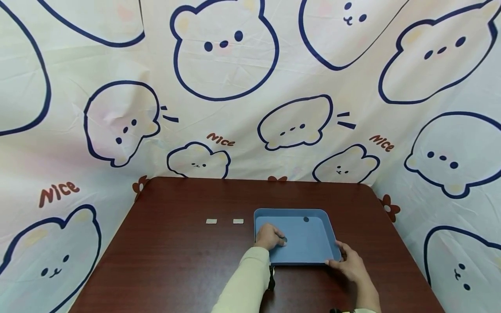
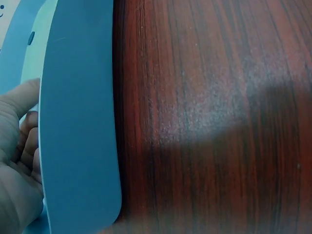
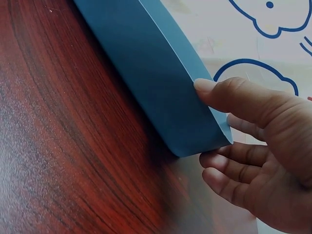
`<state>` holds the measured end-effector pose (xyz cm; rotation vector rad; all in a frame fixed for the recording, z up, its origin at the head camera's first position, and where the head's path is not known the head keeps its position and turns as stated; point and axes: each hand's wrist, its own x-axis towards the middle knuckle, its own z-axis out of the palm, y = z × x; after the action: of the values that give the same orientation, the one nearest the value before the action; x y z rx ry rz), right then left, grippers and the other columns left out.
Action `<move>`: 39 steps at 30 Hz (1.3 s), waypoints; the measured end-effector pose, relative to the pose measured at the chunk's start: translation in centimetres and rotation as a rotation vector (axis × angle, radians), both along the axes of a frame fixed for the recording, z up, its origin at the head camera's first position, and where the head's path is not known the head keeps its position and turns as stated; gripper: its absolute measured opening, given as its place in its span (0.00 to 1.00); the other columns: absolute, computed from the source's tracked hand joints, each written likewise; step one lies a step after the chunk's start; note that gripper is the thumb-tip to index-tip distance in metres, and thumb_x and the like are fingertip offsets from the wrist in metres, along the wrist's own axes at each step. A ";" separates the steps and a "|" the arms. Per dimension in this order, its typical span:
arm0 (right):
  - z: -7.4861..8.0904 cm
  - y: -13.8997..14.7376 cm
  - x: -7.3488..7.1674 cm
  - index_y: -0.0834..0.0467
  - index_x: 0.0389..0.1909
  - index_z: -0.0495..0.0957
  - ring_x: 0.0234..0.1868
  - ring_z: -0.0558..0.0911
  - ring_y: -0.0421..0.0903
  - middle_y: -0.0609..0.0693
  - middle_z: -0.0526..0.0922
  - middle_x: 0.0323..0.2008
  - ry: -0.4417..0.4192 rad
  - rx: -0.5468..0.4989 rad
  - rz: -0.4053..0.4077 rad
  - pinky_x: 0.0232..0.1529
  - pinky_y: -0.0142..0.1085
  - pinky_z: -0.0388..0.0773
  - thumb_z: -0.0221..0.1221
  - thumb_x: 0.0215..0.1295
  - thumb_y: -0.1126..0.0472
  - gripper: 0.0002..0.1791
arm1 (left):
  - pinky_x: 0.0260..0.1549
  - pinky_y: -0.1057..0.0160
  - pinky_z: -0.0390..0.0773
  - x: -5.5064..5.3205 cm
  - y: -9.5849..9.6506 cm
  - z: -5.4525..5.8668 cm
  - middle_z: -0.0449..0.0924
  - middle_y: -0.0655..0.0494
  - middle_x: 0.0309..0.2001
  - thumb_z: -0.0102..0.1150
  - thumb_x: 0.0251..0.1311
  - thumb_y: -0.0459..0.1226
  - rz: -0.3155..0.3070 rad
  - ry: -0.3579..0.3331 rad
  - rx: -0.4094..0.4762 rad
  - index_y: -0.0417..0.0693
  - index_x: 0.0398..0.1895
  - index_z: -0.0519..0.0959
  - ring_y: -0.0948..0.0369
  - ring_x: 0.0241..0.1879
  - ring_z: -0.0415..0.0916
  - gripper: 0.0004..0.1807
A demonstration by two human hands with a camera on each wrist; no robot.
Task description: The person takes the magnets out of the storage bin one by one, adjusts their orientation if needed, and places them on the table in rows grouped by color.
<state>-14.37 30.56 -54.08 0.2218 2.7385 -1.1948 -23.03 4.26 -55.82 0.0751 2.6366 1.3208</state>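
A shallow blue tray (image 1: pixel 301 256) lies on the table. My left hand (image 1: pixel 269 237) reaches over its left side, fingers curled, and pinches a small dark disc (image 1: pixel 285 239) between thumb and index fingertip, low inside the tray. In the left wrist view, the tray's side wall (image 2: pixel 80 117) hides those fingertips. A second dark disc (image 1: pixel 306 219) lies near the tray's far edge. At the near right corner, my right hand (image 1: pixel 350 263) grips the tray; in the right wrist view its thumb (image 3: pixel 209 87) presses the rim while the other fingers bend around the corner.
Two small pale rectangular pieces (image 1: pixel 211 221) lie apart on the brown table (image 1: pixel 176 261), left of the tray. A cloth printed with bear outlines (image 1: pixel 227 65) hangs behind the table and along both sides. A dark strap end (image 1: pixel 272 280) hangs by the left sleeve.
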 end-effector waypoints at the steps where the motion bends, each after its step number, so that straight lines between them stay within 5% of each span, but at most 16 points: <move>1: 0.0 0.0 0.0 0.67 0.65 0.59 0.39 0.74 0.52 0.70 0.67 0.56 -0.003 0.000 0.000 0.36 0.44 0.71 0.70 0.49 0.52 0.46 | 0.31 0.58 0.76 0.0 -0.1 -0.1 0.78 0.64 0.25 0.78 0.35 0.35 -0.006 0.002 0.014 0.55 0.20 0.85 0.60 0.32 0.75 0.09; 10: 0.0 0.2 -0.1 0.67 0.66 0.58 0.41 0.74 0.53 0.71 0.66 0.58 -0.022 -0.001 -0.004 0.37 0.45 0.71 0.69 0.50 0.51 0.47 | 0.23 0.63 0.72 -0.2 -0.6 0.1 0.75 0.62 0.24 0.75 0.40 0.32 -0.071 -0.023 0.197 0.48 0.22 0.83 0.63 0.25 0.71 0.08; 15: -0.1 0.4 0.0 0.67 0.66 0.58 0.39 0.74 0.52 0.71 0.66 0.57 -0.029 -0.014 0.001 0.35 0.44 0.71 0.69 0.50 0.50 0.47 | 0.21 0.63 0.70 -0.1 -0.8 0.9 0.75 0.61 0.25 0.73 0.40 0.30 -0.118 0.027 0.226 0.47 0.24 0.82 0.63 0.24 0.70 0.08; 28: 0.1 0.3 0.0 0.67 0.66 0.59 0.35 0.73 0.48 0.68 0.69 0.54 -0.011 -0.039 0.000 0.31 0.40 0.70 0.69 0.50 0.53 0.46 | 0.21 0.63 0.70 -0.8 -1.6 3.2 0.76 0.65 0.33 0.72 0.41 0.35 -0.143 0.155 0.107 0.57 0.25 0.83 0.65 0.27 0.68 0.08; 39: 0.0 0.2 0.0 0.68 0.65 0.60 0.33 0.73 0.47 0.66 0.71 0.52 -0.008 -0.056 -0.011 0.30 0.39 0.69 0.70 0.49 0.54 0.46 | 0.26 0.62 0.70 0.9 -2.8 4.2 0.76 0.61 0.43 0.74 0.40 0.38 -0.185 0.234 -0.016 0.60 0.23 0.82 0.64 0.33 0.68 0.09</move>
<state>-14.34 30.75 -54.13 0.2350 2.6967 -1.2690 -22.11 1.49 -51.65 0.4871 2.7463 1.2987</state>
